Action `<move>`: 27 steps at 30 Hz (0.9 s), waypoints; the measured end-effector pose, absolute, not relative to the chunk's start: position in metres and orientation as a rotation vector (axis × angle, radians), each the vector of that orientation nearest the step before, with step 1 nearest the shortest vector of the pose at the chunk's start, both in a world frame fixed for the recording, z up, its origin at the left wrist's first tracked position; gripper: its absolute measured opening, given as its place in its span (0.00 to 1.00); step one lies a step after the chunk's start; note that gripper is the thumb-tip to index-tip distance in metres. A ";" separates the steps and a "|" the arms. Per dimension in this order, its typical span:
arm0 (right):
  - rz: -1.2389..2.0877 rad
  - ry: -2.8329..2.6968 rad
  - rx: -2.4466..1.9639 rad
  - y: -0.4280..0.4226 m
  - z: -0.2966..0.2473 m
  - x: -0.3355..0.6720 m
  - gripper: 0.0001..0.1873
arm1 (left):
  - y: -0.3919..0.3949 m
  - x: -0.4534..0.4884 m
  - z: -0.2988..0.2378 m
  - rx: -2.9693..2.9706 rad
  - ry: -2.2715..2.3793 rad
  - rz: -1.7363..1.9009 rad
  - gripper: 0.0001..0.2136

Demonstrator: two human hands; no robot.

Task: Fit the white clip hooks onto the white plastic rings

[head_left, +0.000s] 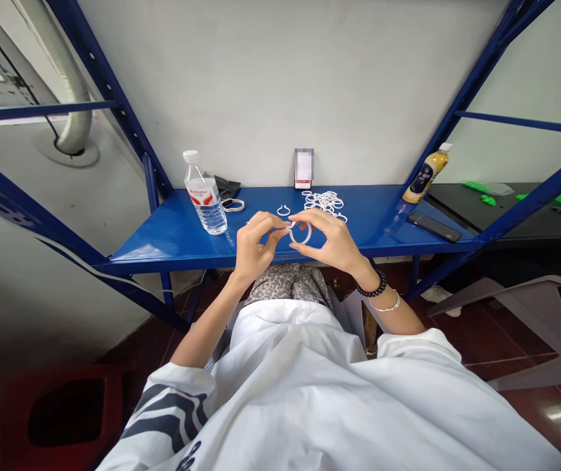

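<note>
Above the front edge of the blue table (163, 237), I hold a white plastic ring (310, 233) between both hands. My left hand (255, 243) is closed in a pinch at the ring's left side. With thumb below and fingers above, my right hand (332, 239) spans the same ring and grips it. Fingertips partly cover where the two hands meet. Just behind them a separate open white ring (283, 210) lies on the table. To its right is a loose pile of similar white rings (323, 201).
A water bottle (205, 196) stands at left near a pale band (234, 205) and a black pouch (226, 186). A phone (304, 169) leans on the wall. At right are a drink bottle (426, 173) and a dark phone (434, 227). Blue frame posts flank the table.
</note>
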State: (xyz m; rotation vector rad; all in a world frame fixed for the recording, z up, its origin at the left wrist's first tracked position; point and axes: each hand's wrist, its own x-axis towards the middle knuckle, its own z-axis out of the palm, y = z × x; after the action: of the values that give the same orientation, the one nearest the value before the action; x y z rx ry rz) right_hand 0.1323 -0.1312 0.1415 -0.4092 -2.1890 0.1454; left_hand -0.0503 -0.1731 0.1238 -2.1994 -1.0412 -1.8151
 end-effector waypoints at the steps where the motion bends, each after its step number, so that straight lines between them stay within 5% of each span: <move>1: 0.150 -2.192 -0.412 -0.131 0.141 0.132 0.18 | -0.173 -0.050 0.124 -2.202 -1.040 -1.818 0.05; 20: 0.176 -2.186 -0.361 -0.131 0.142 0.133 0.18 | -0.169 -0.050 0.120 -2.224 -1.043 -1.935 0.06; 27: 0.149 -2.125 -0.446 -0.127 0.140 0.132 0.18 | -0.162 -0.040 0.111 -2.307 -1.274 -2.437 0.12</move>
State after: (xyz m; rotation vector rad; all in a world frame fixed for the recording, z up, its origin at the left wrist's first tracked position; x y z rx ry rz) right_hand 0.1321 -0.1273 0.1403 -0.4464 -2.1253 0.1493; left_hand -0.0401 -0.1616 0.1112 -2.3071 -1.2742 -2.4374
